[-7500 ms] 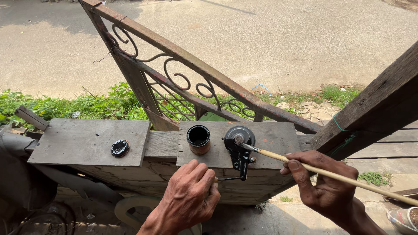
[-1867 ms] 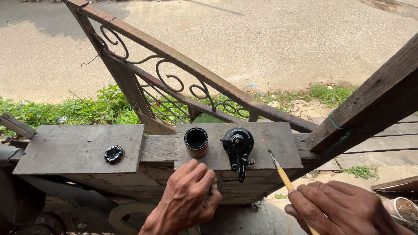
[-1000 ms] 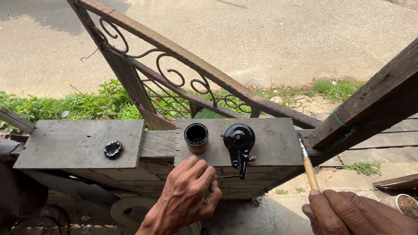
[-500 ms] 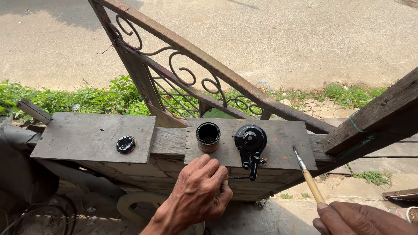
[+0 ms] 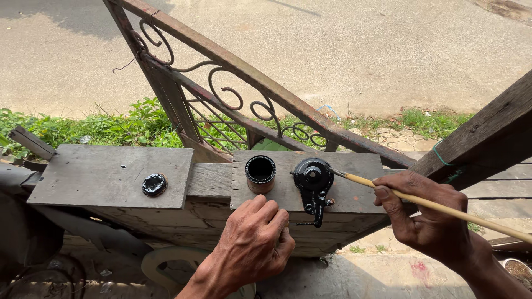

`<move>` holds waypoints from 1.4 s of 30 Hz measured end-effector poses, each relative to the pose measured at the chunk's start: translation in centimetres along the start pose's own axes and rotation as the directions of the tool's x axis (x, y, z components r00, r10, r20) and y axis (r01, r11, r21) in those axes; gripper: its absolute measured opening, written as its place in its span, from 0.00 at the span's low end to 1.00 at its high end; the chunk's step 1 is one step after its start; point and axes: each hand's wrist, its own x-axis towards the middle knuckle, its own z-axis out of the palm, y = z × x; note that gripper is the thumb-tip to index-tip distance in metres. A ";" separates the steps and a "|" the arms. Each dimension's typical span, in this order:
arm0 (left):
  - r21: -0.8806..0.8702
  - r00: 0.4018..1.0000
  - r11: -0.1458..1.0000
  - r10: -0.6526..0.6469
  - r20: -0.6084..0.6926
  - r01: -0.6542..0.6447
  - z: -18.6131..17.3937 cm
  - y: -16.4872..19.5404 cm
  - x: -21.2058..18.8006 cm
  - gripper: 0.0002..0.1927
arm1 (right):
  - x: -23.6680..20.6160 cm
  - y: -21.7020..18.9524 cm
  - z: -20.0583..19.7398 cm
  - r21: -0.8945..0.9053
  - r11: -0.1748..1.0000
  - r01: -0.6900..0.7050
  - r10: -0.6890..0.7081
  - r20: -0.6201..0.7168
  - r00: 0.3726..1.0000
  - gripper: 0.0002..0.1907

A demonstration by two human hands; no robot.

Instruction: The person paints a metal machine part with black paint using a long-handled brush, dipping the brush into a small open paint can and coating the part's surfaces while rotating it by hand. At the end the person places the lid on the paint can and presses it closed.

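Nearest camera: left hand (image 5: 252, 243), fingers curled into loose fist, holding nothing, knuckles resting against front edge of wooden board (image 5: 354, 194). Right hand (image 5: 429, 218), fingers pinched on one thin wooden-handled brush (image 5: 438, 205); brush tip touching one black-painted metal part (image 5: 313, 180) lying on board. Just left: one small open tin (image 5: 260, 173), black paint inside. Left plank (image 5: 105, 177): one black lid (image 5: 154, 184). Beyond: rusty scrollwork gate (image 5: 233, 83), grass, pavement.
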 end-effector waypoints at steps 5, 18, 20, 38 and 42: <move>0.005 1.000 1.000 0.004 -0.008 -0.004 0.1 0.0 0.0 0.07 | -0.2 -0.5 -1.4 -0.030 0.990 0.136 -0.135 0.014 0.991 0.07; -0.002 1.000 1.000 -0.001 0.029 0.001 0.2 -0.1 0.2 0.05 | -1.5 -0.8 -1.6 0.073 0.993 0.089 -0.103 0.210 0.972 0.08; -0.008 1.000 1.000 0.002 0.021 -0.002 0.1 0.0 0.2 0.05 | -1.1 -0.1 -1.2 0.052 0.998 -0.026 0.012 0.249 0.968 0.07; -0.020 0.999 0.999 0.025 -0.022 -0.025 0.2 0.1 0.2 0.08 | 6.0 -1.3 2.8 -0.011 0.999 0.033 -0.033 0.036 0.999 0.04; -0.024 1.000 0.999 0.022 0.022 -0.022 0.3 -0.1 0.1 0.09 | 6.2 -1.4 3.3 0.035 0.997 -0.067 0.064 0.080 0.995 0.06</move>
